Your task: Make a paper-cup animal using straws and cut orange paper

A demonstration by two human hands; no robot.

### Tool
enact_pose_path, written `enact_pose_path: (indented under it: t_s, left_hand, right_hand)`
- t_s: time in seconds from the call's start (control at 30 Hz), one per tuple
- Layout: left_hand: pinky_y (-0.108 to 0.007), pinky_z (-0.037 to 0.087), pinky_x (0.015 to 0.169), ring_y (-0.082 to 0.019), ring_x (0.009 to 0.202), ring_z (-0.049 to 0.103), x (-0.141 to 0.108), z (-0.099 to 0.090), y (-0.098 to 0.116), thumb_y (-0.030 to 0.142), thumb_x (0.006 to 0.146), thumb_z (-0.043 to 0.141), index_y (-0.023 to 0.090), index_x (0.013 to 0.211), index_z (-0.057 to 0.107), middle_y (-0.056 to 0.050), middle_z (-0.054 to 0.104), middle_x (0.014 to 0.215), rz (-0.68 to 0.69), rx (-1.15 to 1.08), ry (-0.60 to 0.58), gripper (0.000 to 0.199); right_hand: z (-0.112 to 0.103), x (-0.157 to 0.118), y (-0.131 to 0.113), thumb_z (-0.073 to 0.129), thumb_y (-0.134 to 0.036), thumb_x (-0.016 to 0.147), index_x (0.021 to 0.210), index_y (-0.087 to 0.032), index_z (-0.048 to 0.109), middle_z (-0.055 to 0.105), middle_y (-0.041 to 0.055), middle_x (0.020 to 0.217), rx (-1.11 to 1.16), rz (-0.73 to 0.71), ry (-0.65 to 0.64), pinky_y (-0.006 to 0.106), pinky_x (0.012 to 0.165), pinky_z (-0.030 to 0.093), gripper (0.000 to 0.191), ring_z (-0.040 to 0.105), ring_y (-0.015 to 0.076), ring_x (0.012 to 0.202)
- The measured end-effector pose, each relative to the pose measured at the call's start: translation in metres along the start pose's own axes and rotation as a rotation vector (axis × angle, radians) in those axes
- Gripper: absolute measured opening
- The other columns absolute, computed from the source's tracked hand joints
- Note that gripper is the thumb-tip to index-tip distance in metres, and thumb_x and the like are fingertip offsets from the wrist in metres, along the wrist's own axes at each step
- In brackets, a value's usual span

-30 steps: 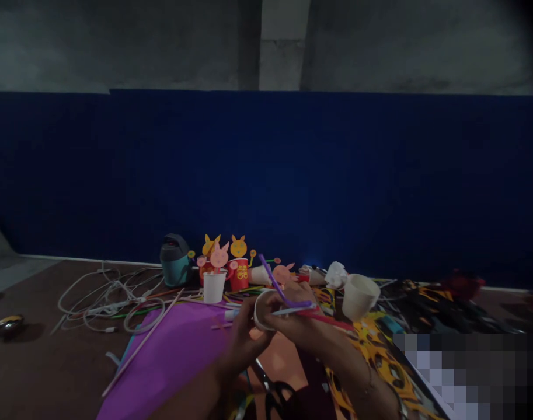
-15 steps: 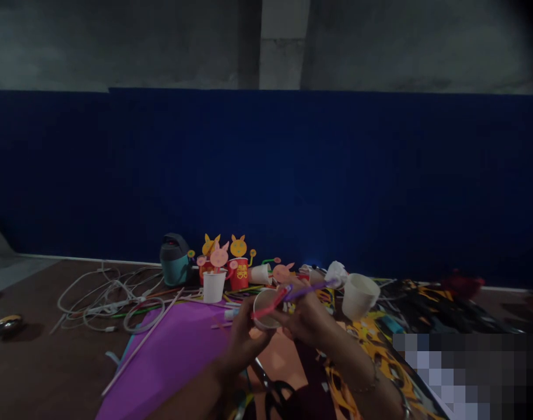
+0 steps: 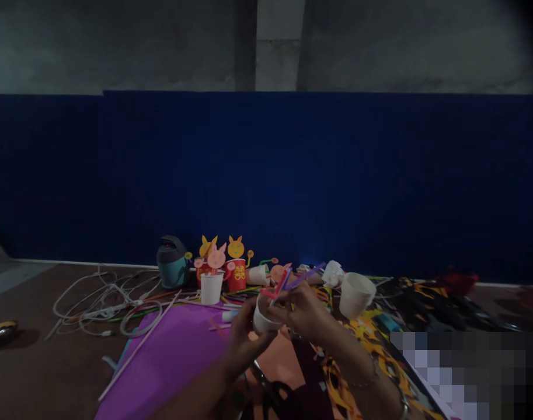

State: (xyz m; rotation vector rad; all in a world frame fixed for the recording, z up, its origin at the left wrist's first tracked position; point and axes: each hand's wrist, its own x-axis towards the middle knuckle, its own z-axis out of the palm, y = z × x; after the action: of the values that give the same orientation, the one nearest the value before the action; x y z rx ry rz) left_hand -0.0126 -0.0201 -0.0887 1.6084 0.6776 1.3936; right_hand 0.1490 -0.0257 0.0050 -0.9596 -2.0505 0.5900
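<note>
The left hand (image 3: 244, 332) curls closed around a white paper cup (image 3: 264, 319), while the right hand (image 3: 303, 312) pinches pink and purple plastic straws (image 3: 278, 284) just above its rim (squeezing harder could crush the thin cup).

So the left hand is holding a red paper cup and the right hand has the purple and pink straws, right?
Not quite. The head view shows that the cup in the left hand is a white paper cup, not a red one. The right hand does have the purple plastic straw and the pink plastic straw.
</note>
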Motion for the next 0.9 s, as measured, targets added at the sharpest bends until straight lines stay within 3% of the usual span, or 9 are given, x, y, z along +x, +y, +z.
enact_pose_path:
  t_s: [0.1,0.2,0.3,0.4,0.47,0.6,0.73,0.8,0.9]
  left_hand:
    - [-0.02,0.049,0.049,-0.014,0.069,0.058,0.004,0.004,0.011,0.036,0.071,0.073,0.02,0.111,0.053,-0.002,0.061,0.088,-0.091,-0.12,0.024,0.047]
    - [-0.016,0.043,0.036,-0.01,0.054,0.053,0.007,0.008,0.019,0.044,0.074,0.07,0.018,0.107,0.056,-0.001,0.059,0.078,-0.197,-0.2,0.049,0.045]
    - [-0.015,0.039,0.032,-0.008,0.045,0.049,0.007,0.011,0.02,0.049,0.074,0.068,0.017,0.104,0.057,0.002,0.057,0.065,-0.236,-0.231,0.049,0.046]
    - [-0.014,0.036,0.03,-0.007,0.04,0.048,0.005,0.015,0.018,0.056,0.067,0.072,0.018,0.11,0.053,0.004,0.057,0.061,-0.258,-0.278,0.005,0.061]
    - [-0.014,0.036,0.032,-0.008,0.044,0.051,0.003,0.018,0.018,0.054,0.064,0.075,0.018,0.112,0.05,0.0,0.063,0.069,-0.281,-0.298,-0.033,0.064]
    - [-0.016,0.039,0.039,-0.01,0.055,0.057,0.002,0.019,0.011,0.048,0.069,0.073,0.016,0.09,0.058,-0.005,0.066,0.079,-0.315,-0.249,0.0,0.041]
    - [-0.019,0.039,0.042,-0.013,0.056,0.059,0.004,0.011,0.0,0.048,0.071,0.071,0.015,0.075,0.064,-0.003,0.065,0.067,-0.287,-0.045,0.062,0.034]
    - [-0.022,0.044,0.053,-0.017,0.068,0.063,0.004,0.007,0.001,0.044,0.068,0.075,0.016,0.082,0.067,-0.005,0.067,0.076,-0.199,0.033,0.079,0.032]
    - [-0.03,0.049,0.075,-0.026,0.1,0.06,0.003,0.007,0.013,0.046,0.065,0.077,0.024,0.121,0.056,-0.01,0.063,0.118,-0.095,-0.111,0.055,0.063]
  right_hand:
    - [-0.008,0.002,-0.004,0.063,-0.03,0.08,0.088,-0.02,0.069,0.068,0.004,0.091,0.11,0.092,0.112,0.033,0.075,0.049,0.014,0.061,0.0213,0.088]
    - [-0.01,0.004,-0.002,0.072,-0.03,0.07,0.116,-0.021,0.059,0.063,0.0084,0.115,0.237,0.163,0.104,0.037,0.082,0.049,0.049,0.06,0.024,0.099]
    - [-0.006,0.006,0.001,0.074,-0.028,0.066,0.117,-0.018,0.057,0.068,0.0075,0.103,0.344,0.259,0.01,0.036,0.077,0.052,0.054,0.065,0.0232,0.09]
    - [-0.002,0.009,0.001,0.074,-0.03,0.066,0.106,-0.016,0.061,0.071,0.0067,0.091,0.398,0.342,0.064,0.036,0.074,0.052,0.044,0.066,0.0242,0.083]
    - [-0.003,0.011,0.002,0.078,-0.032,0.062,0.103,-0.017,0.06,0.07,0.0069,0.09,0.417,0.363,0.163,0.036,0.073,0.052,0.048,0.066,0.0254,0.083]
    - [-0.009,0.012,0.006,0.082,-0.034,0.054,0.113,-0.021,0.049,0.065,0.0068,0.099,0.544,0.348,0.348,0.038,0.074,0.053,0.068,0.065,0.0249,0.086]
    - [-0.016,0.011,0.012,0.084,-0.034,0.053,0.119,-0.023,0.044,0.063,0.0077,0.103,0.552,0.318,0.34,0.042,0.081,0.052,0.079,0.064,0.0263,0.091]
    - [-0.016,0.011,0.012,0.085,-0.032,0.053,0.122,-0.023,0.043,0.063,0.0084,0.106,0.561,0.29,0.288,0.043,0.085,0.051,0.081,0.063,0.027,0.095]
    - [-0.011,0.009,0.008,0.083,-0.029,0.057,0.127,-0.024,0.042,0.063,0.0084,0.112,0.58,0.248,0.182,0.043,0.09,0.048,0.082,0.061,0.0272,0.104]
